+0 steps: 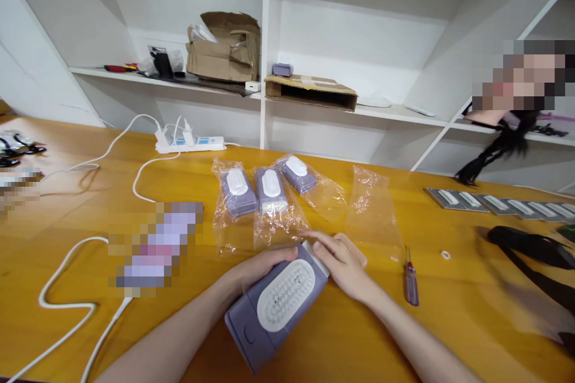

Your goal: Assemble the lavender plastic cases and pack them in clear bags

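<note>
A purple boxy device (251, 323) with a white oval pad of bristles (287, 294) is tilted in front of me. My left hand (265, 264) is wrapped round its far left side, its thumb near the upper end. My right hand (339, 264) closes over the light grey band (317, 258) at that end; some fingertips are hidden behind it. A flat peach-coloured object (354, 250) lies partly hidden behind my right hand. Just beyond, similar devices in clear bags lie on the table: a left one (240, 191), a middle one (272, 188) and a right one (300, 175).
A flat clear bag (372, 209) and a screwdriver (410, 284) lie on the right, with a small white ring (445, 255). A pixelated phone-like object (159, 245) with a white cable is left. Behind stands a power strip (202, 143). A person (516, 84) leans in at right.
</note>
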Demonstrator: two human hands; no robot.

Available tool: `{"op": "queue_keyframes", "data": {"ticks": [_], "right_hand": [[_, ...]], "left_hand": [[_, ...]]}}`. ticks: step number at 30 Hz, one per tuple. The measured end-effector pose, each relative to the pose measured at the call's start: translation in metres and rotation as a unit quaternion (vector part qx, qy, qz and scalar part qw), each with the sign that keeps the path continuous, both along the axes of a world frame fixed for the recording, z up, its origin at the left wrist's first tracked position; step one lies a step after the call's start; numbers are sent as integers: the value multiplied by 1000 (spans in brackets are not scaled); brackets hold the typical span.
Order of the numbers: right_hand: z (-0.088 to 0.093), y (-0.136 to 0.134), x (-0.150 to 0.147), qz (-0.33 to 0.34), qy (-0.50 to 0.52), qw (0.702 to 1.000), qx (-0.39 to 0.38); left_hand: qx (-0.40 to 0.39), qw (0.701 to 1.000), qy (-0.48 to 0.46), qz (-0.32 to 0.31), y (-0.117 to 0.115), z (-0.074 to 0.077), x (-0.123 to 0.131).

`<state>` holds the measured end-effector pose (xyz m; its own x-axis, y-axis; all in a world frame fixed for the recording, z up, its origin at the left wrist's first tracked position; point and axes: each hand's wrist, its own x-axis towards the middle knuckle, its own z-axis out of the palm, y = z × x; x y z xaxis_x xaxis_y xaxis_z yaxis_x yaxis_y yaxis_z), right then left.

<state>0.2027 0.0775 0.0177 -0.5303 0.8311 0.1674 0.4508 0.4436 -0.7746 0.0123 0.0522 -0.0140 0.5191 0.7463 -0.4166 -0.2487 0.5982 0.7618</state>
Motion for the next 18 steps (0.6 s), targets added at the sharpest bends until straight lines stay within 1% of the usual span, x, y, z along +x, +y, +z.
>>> {"op": "queue_keyframes", "data": {"ticks": [3,7,10,14,16,18], "right_hand": [[-12,-1,-8,24,73,996,-48],[-20,-1,-12,-5,121,989,-89],[-20,-2,-14,-16,151,979,-134],[-20,-3,-15,-27,206,956,-209],[-21,-3,-16,-32,223,950,-217],[-24,-4,-18,-42,229,950,-209]], "left_hand": [[13,1000,6,3,-3,4,1],[32,999,11,13,-3,5,2],[41,999,9,-1,-1,2,2],[54,998,0,-12,1,-6,3],[57,998,-3,-8,1,-10,4],[58,998,-6,-7,1,-12,4]]}}
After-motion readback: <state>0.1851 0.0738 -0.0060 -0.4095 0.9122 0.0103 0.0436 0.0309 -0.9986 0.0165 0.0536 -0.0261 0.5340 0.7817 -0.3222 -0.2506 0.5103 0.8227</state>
